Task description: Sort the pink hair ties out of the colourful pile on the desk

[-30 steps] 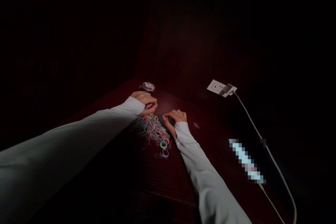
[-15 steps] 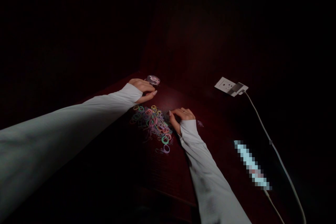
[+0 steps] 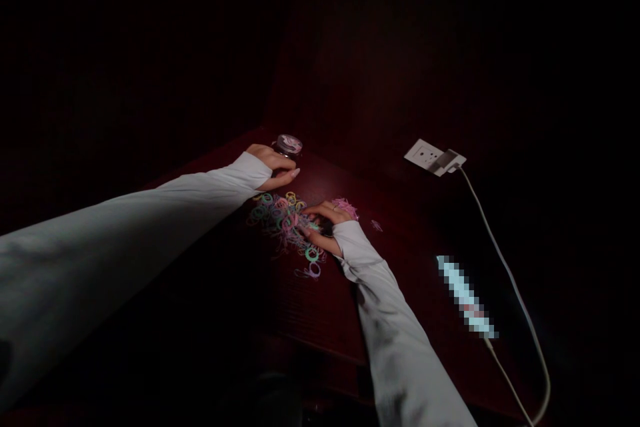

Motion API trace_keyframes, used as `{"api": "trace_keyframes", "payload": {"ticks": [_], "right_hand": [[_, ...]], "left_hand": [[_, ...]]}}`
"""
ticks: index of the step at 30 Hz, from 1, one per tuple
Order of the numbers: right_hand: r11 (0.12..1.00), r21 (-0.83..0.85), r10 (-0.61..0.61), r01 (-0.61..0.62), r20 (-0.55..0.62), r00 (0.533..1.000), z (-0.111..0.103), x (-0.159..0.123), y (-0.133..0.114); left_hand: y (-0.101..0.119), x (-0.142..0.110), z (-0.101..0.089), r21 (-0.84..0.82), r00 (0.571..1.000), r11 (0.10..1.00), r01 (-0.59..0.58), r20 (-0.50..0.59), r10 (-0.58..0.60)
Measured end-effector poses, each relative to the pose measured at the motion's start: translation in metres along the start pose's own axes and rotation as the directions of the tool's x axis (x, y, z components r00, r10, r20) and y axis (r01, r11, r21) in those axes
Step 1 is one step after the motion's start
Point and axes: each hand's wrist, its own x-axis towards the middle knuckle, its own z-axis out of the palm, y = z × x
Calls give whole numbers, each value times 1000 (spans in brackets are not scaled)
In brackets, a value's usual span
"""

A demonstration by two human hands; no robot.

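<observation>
On a dark red table lies a pile of small hair ties in many colours, with thin bands and thicker coiled rings mixed together. My right hand is over the right side of this pile, thumb and fingers apart. Just behind its knuckles is a small heap of pink bands. My left hand is past the far left of the pile, fingers loosely bent and thumb out, with nothing visible in it. Close behind its fingers stands a round clear-lidded container with pinkish contents; whether they touch is hidden.
A white wall socket holds a charger, whose white cable runs down the right side. A bright, pixelated device lies right of my right arm. One stray purple band rests beyond my right wrist. The surroundings are very dark.
My left hand has moved away from the pile toward the round container. My right hand has shifted left onto the pile and opened, uncovering the pink heap. The view has shifted slightly.
</observation>
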Motion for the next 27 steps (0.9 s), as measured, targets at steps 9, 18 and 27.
{"api": "trace_keyframes", "payload": {"ticks": [9, 18, 27], "right_hand": [[985, 22, 172, -173, -303, 937, 5, -11, 12], [854, -219, 316, -472, -502, 805, 9, -45, -13], [677, -388, 494, -625, -390, 777, 17, -61, -69]], "left_hand": [[27, -13, -13, -91, 960, 979, -184, 198, 198], [25, -57, -31, -204, 986, 977, 62, 166, -27], [52, -84, -25, -138, 932, 987, 81, 361, -26]]}}
